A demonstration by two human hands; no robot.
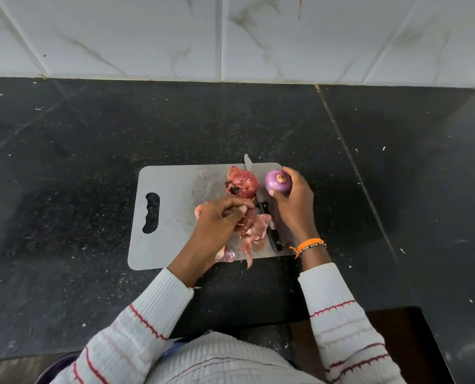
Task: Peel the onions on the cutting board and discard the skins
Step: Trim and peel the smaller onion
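A grey cutting board (pixel 172 217) lies on the black counter. At the board's far right corner my right hand (pixel 294 203) grips a peeled purple onion (pixel 276 185). An onion still in its red-brown skin (pixel 244 185) sits to its left, loose skin curling off it. My left hand (pixel 219 220) hovers just in front of that onion and pinches a bunch of onion skins (pixel 243 217). More loose skins (pixel 255 234) lie on the board's near right part. A black-handled knife (pixel 269 225) lies between the two onions, blade pointing away from me.
The black stone counter (pixel 78 167) surrounds the board and is speckled with small scraps. A white tiled wall (pixel 230 37) rises behind it. The counter's front edge drops off near my body, and a dark purple round rim (pixel 56 367) shows at the bottom left.
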